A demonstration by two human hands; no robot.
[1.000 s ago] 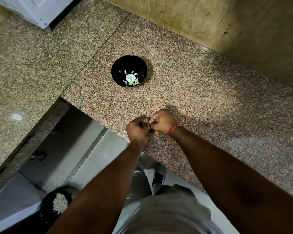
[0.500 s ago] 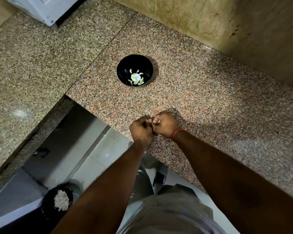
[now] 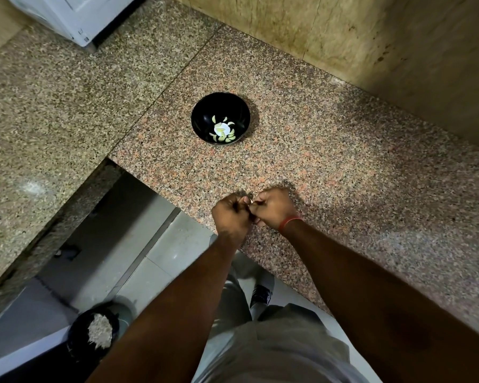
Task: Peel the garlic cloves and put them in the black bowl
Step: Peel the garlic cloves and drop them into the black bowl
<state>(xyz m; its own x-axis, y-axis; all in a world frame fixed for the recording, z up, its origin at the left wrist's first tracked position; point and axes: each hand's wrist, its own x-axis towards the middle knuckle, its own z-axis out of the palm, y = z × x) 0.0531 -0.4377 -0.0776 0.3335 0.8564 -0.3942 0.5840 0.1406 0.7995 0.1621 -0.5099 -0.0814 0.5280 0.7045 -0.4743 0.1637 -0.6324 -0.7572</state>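
Note:
The black bowl (image 3: 205, 111) stands on the speckled granite counter (image 3: 329, 172), well beyond my hands. Several pale peeled garlic cloves (image 3: 224, 131) lie in its bottom. My left hand (image 3: 230, 217) and my right hand (image 3: 274, 207) meet knuckle to knuckle over the counter's front edge. Their curled fingers pinch a small garlic clove (image 3: 251, 202) between them, and only a pale sliver of it shows. A red thread circles my right wrist.
A black bin (image 3: 94, 334) holding pale garlic skins sits on the tiled floor at lower left. A white appliance (image 3: 72, 15) stands at the counter's far left corner. A stained tan wall (image 3: 371, 37) backs the counter. My shoe (image 3: 260, 295) shows below.
Both hands stay pressed together on the clove with only small finger shifts. The view has drifted, so the bowl appears slightly further right in the frame.

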